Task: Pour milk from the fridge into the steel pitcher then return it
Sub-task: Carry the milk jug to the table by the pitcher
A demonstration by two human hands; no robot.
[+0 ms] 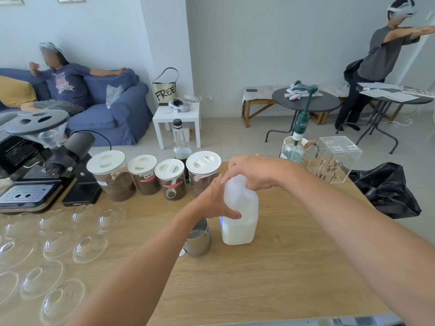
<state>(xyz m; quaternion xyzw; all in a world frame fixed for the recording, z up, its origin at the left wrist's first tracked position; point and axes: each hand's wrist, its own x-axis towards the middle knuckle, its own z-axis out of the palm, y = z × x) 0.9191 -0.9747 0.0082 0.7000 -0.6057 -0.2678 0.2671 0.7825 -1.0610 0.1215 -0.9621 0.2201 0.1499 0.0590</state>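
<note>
1. The fingers of the right hand [253, 170] are curling down over the top of the milk jug [239, 212], covering its cap; whether they are pinching it tight cannot be told.
2. The left hand [216, 203] is clasping the jug's shoulder from the left, thumb pressing across the front of the translucent plastic.
3. The milk jug is standing upright on the wooden table [282, 267]; its soft-cornered, matte body is showing white milk only in the lower part.
4. The steel pitcher [199, 241] is standing just beside the jug on its left, partly under the left wrist; its brushed metal wall is cylindrical and reflective.
5. Behind the hands, four clear canisters [153, 177] with round white lids are holding dark brown grounds.
6. At the left, clear glass domes [89, 247] are lying in rows on the pale wood grain.
7. A black coffee grinder [77, 161] is sitting at the far left.
</note>
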